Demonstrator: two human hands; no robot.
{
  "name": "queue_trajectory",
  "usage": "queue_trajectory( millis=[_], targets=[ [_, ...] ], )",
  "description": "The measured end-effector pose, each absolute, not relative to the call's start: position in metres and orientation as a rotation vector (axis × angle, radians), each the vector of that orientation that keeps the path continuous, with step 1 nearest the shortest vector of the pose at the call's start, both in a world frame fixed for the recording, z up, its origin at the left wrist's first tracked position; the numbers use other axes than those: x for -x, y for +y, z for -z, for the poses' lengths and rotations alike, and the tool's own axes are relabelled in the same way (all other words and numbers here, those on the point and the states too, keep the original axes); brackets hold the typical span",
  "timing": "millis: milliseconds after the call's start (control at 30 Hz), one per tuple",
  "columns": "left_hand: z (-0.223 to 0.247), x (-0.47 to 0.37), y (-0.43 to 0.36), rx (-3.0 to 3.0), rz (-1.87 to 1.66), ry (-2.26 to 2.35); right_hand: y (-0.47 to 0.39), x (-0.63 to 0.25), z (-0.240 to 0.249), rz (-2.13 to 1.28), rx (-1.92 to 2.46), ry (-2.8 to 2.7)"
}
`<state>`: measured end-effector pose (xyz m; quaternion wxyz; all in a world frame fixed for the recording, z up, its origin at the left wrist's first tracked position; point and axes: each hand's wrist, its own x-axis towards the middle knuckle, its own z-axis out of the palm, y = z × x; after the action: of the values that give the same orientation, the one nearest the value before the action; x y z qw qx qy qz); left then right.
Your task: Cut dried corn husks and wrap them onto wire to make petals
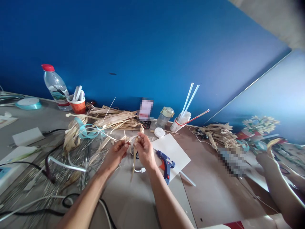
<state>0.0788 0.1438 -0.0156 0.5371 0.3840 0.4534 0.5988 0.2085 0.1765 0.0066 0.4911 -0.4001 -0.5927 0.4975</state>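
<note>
My right hand (145,149) pinches a small piece of dried husk (142,129). Its pale tip sticks up above the fingers, and a thin tan strip (133,165) hangs down below them. Just to the left, my left hand (116,154) is closed with thumb and fingertips together on a thin whitish strip (132,138) that spans the gap between both hands. Fingers cover most of the strip's ends. A blue glue gun (166,163) lies on a white sheet (177,152) to the right of my right hand.
Bundled dried husks (116,117) and thin metal wires (81,159) cover the left side, with cables (35,211) in front. A bottle (56,87), an orange cup (77,105), a jar (164,117) and a cup with glue sticks (179,122) line the wall. Another person's hand (267,162) is at right.
</note>
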Motion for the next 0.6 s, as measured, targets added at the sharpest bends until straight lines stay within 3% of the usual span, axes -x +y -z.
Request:
queue_trajectory(
  millis=[600],
  targets=[
    [0.0125, -0.0748, 0.1397, -0.981, -1.298, 1.149, 0.173, -0.2185, -0.0048, -1.233, 1.013, -1.866]
  ],
)
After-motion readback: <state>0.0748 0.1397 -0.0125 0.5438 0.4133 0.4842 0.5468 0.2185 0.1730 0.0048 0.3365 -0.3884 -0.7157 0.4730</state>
